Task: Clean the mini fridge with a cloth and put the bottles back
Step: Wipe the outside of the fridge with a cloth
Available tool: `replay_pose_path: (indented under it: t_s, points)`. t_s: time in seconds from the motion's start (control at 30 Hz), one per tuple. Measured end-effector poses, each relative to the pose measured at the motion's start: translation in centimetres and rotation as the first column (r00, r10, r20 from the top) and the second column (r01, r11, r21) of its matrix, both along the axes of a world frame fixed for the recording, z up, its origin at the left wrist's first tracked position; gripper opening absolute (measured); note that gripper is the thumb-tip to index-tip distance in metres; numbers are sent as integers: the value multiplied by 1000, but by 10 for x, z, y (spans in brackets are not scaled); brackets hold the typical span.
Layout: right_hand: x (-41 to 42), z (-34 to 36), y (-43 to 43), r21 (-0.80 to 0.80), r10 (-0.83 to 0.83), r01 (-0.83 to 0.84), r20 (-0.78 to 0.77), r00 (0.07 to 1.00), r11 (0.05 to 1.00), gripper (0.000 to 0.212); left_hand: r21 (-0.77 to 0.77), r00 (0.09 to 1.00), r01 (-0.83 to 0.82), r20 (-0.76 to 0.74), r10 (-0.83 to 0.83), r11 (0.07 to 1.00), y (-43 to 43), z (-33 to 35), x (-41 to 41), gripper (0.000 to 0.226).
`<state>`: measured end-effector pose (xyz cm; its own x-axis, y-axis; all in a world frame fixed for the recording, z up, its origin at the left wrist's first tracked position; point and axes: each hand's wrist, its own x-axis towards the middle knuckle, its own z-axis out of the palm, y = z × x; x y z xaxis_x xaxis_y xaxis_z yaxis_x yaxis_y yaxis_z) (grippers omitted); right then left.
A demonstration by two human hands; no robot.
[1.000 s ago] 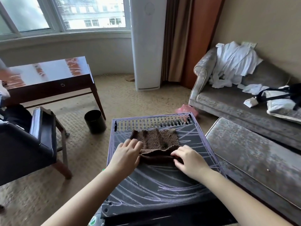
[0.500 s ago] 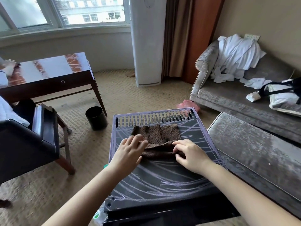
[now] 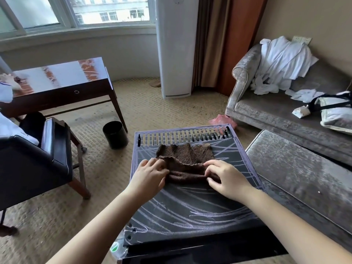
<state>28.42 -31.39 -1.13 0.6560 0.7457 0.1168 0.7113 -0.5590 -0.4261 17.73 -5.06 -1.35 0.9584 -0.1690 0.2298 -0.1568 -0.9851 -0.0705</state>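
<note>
The mini fridge takes up the room beneath both hands. Pale chalky streaks run over its dark top, out past the fingertips on every side and back to the vent slots beyond them. The brown cloth lies bunched across that top. Its far half is spread flat beyond the fingers and its near edge is doubled into a thick fold between the hands. I'd guess it is gathered that way to make a firmer pad for wiping. Both arms reach forward, palms down, wrists low over the surface. The left hand has its fingers curled over the fold's left end. The right hand has bent fingers, tips and thumb pinching the fold's right end. Well behind the left wrist, by the fridge's near corner, a green-labelled bottle peeks out, not yet put back.
</note>
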Motion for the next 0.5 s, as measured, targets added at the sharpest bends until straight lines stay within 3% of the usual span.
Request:
replay_pose_path:
  t_s: [0.07,0.2,0.3,0.4,0.5]
  points:
    - [-1,6,0,71,-48,48,-4,999,996,9,-40,997,46,60,-43,998,1,8,2,5]
    - [7,18,5,187,-126,131,-40,991,974,4,-217,996,-27,81,46,976,-1,28,8,23]
    - [26,19,21,263,-217,219,-35,975,940,9,-196,988,-151,-15,151,969,2,37,24,23]
    - [36,13,36,263,-334,316,28,942,912,19,-162,959,-278,-103,264,947,2,38,39,29]
    - [29,9,40,173,-268,252,75,961,952,24,-168,977,-195,-115,177,966,-6,32,38,32]
